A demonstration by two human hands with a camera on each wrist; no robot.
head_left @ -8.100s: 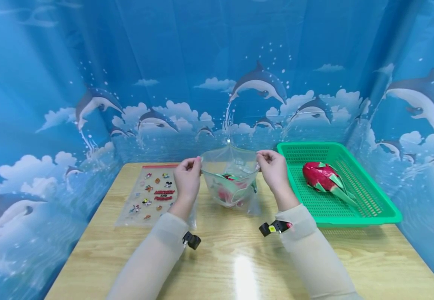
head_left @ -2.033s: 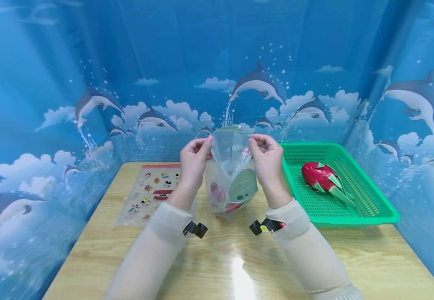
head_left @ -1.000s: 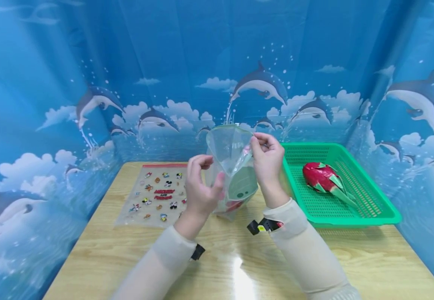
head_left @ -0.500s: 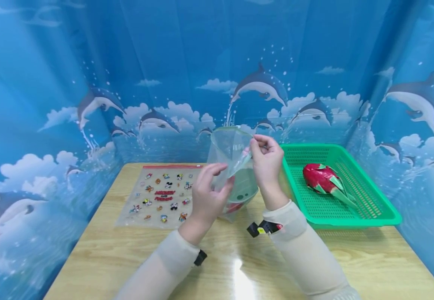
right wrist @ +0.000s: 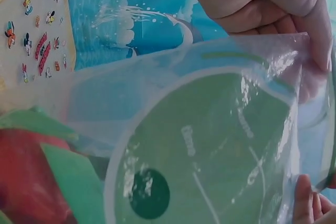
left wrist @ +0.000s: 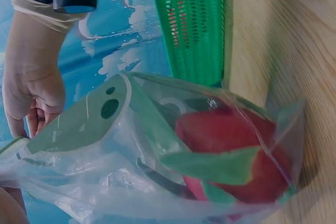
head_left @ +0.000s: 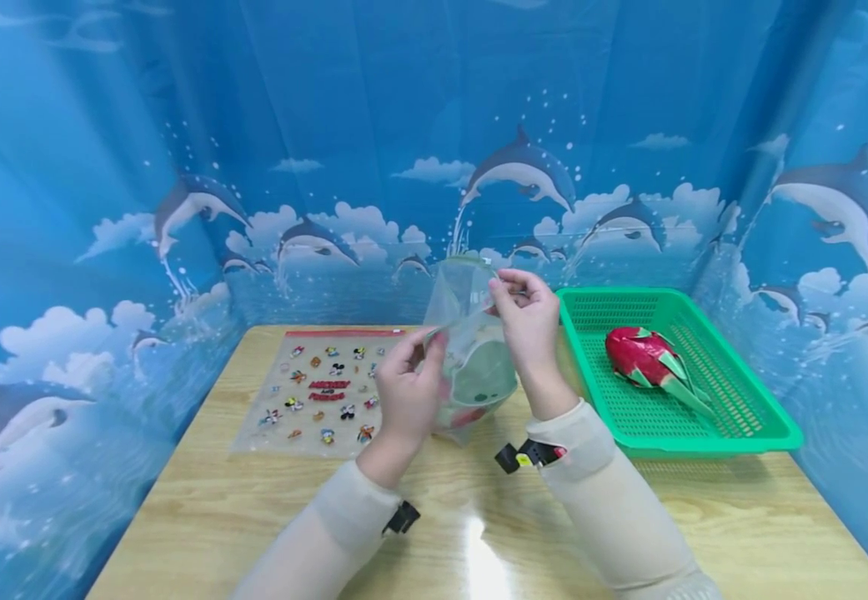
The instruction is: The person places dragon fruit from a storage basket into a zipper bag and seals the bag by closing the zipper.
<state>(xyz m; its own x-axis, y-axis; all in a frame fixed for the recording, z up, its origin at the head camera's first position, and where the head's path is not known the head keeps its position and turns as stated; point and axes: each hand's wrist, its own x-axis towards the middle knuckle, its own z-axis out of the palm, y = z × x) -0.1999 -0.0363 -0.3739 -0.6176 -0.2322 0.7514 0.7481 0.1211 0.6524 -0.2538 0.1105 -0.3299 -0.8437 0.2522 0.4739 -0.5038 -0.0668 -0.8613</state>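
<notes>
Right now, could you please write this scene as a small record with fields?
Left hand: pinches the translucent plastic bag with green print, at its rim
Right hand: pinches the same rim
Inside that bag: red fruit with green leaves
Left side: flat, clear plastic bag with cartoon print
Right side: green perforated plastic basket holding a red dragon fruit

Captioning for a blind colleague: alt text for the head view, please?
A left hand and right hand hold a clear bag by its rim at a wooden table. A printed bag lies left; a red fruit lies in a green basket, right.
</notes>
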